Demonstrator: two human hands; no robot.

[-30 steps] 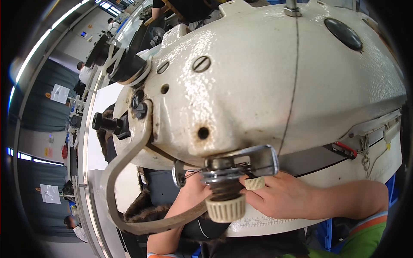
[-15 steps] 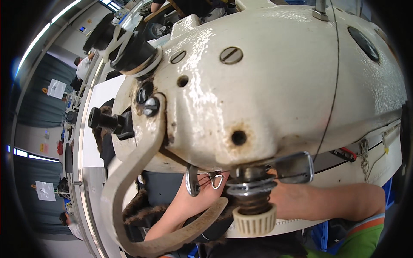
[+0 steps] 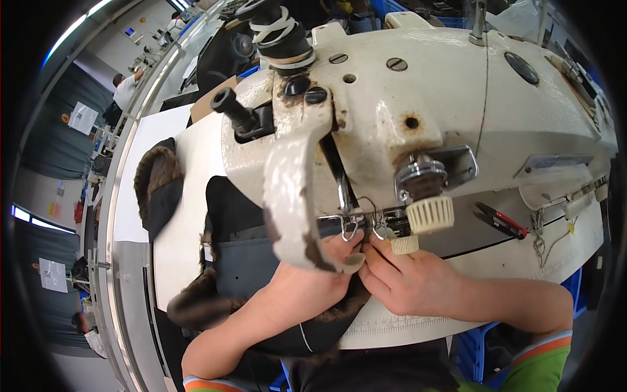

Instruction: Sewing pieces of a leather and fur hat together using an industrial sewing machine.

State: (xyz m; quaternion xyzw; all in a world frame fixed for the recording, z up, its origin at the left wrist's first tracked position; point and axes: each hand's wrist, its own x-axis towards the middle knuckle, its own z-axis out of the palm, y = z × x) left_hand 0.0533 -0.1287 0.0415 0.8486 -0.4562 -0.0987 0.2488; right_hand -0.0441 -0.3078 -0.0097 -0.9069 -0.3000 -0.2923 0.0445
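A cream-white sewing machine (image 3: 372, 98) with worn, rust-stained paint fills the upper middle. Under its needle area lies a dark cloth piece edged with brown fur (image 3: 245, 264), spreading left over the bed. My left hand (image 3: 304, 291) presses on this cloth with fingers closed at its edge, partly behind the machine's curved lever (image 3: 287, 202). Close beside it my right hand (image 3: 415, 284) pinches the same edge, thumb and forefinger together just below the metal guides. The fingertips of both hands nearly meet; the needle itself is hard to make out.
Thread snips with a red handle (image 3: 503, 222) lie right of the needle area, near a knotted cord (image 3: 541, 242). Another fur-edged dark piece (image 3: 163, 186) rests at the left. Blue crates (image 3: 480, 349) stand below the table edge. Two people sit far left, others farther back.
My view has moved back from the machine, which now sits higher and farther right. Both hands, hidden behind machine parts before, now show at the cloth edge.
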